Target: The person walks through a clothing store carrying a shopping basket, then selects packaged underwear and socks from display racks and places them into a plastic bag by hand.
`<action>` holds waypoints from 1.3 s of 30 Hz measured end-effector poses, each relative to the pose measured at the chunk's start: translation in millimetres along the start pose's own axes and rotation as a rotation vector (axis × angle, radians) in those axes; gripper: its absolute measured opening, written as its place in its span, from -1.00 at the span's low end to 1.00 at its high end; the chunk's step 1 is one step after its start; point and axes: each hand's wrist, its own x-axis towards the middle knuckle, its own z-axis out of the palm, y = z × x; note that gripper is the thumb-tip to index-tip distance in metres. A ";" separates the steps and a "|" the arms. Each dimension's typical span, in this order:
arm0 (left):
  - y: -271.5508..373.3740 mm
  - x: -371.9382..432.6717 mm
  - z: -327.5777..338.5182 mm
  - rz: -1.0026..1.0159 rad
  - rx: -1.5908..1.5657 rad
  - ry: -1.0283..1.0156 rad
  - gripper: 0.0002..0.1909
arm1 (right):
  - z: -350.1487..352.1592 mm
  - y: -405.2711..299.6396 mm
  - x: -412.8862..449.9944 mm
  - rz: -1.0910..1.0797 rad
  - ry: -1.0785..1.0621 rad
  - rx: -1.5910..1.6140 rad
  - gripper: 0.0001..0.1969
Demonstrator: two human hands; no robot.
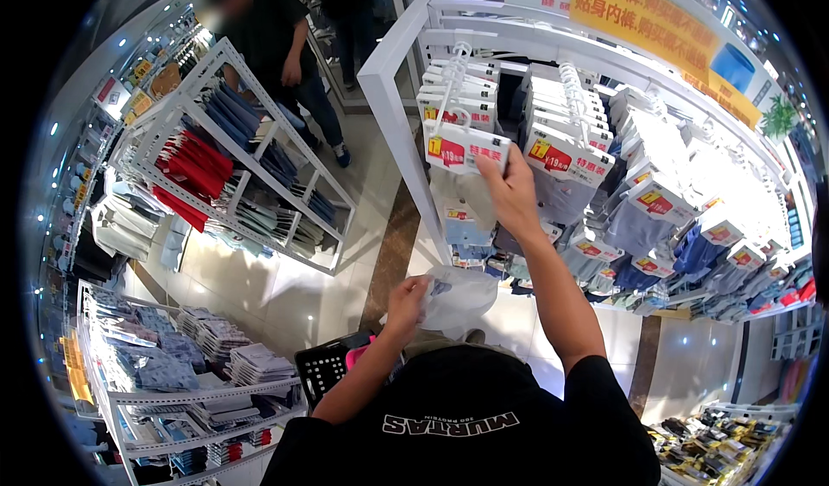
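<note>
My right hand [515,198] grips the lower right corner of a white header card [465,148] with a red and yellow price panel. The card is at the front of a row on a white display hook [456,75], with a pale grey garment [471,191] below it. Behind it hang several similar cards. Lower and nearer my body, my left hand [408,305] is closed around the gathered edge of a translucent white plastic bag [461,297]. A black perforated basket [324,369] with something pink beside it is partly hidden by my left forearm.
A white display rack [395,71] holds more carded garments [567,152]. On the left stand a rack of hanging clothes [194,169] and shelves of folded clothes [194,337]. Behind the hanging rack is a person [278,39]. Small packaged goods [719,444] fill a bin at lower right.
</note>
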 end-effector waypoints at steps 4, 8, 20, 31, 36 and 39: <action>-3.7 -6.7 -7.2 -0.017 -0.070 0.015 -0.77 | 18.1 9.3 24.4 -0.091 0.033 0.040 -0.68; -3.9 -15.9 -13.4 -0.017 -0.168 0.033 -0.78 | 18.7 37.5 33.2 -0.030 0.086 -0.217 -0.64; 5.8 -3.9 -5.1 -0.101 -0.136 0.022 -0.78 | -13.3 64.2 -126.2 0.126 0.092 -0.225 -0.69; -13.1 -15.9 37.2 -0.223 0.010 -0.235 -0.82 | -3.6 164.7 -190.1 0.531 -1.040 -0.803 -0.66; -20.8 -35.5 58.2 -0.165 0.122 -0.376 -0.76 | 7.3 221.5 -221.3 0.633 -1.214 -0.857 -0.66; -26.3 -39.2 59.2 -0.094 0.213 -0.439 -0.75 | 5.6 256.6 -250.9 0.573 -1.098 -0.766 -0.67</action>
